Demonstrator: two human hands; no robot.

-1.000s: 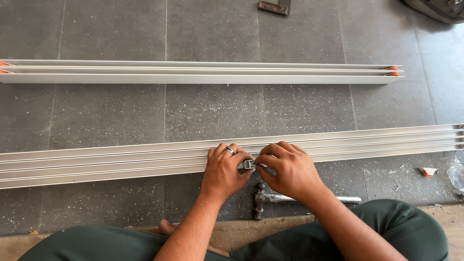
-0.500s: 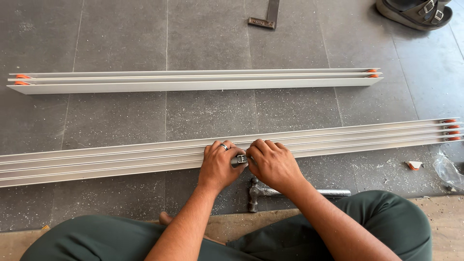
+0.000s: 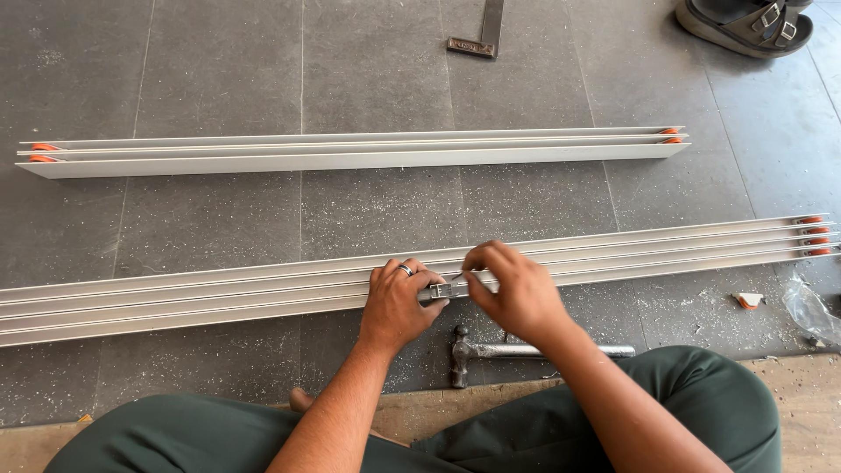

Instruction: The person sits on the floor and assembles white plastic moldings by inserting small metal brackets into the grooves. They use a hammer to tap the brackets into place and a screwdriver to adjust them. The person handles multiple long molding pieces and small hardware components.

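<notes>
The long aluminium track (image 3: pixel 219 298) is laid flat on the grey tiled floor (image 3: pixel 219 79), running from the left edge of view to the right, and everything below is placed relative to it. At its middle, a small metal fitting (image 3: pixel 442 290) is seated on the near rails. For the fitting to sit well, it would best be kept square to the rails and pressed level while being adjusted, with the track pinned so it cannot slide; this is a judgement only.

The left hand (image 3: pixel 399 302) is laid over the track just left of the fitting, its fingers curled down and its thumb against the fitting's end; a ring is worn on one finger. The right hand (image 3: pixel 517 289) is closed in a pinch on the fitting's right end, fingertips bent tightly together; what exactly is gripped between them cannot be told.

A hammer (image 3: pixel 517 352) is lying on the floor just on the near side of the track, below the hands. A shorter track (image 3: pixel 350 151) is lying well beyond it, parallel.
</notes>
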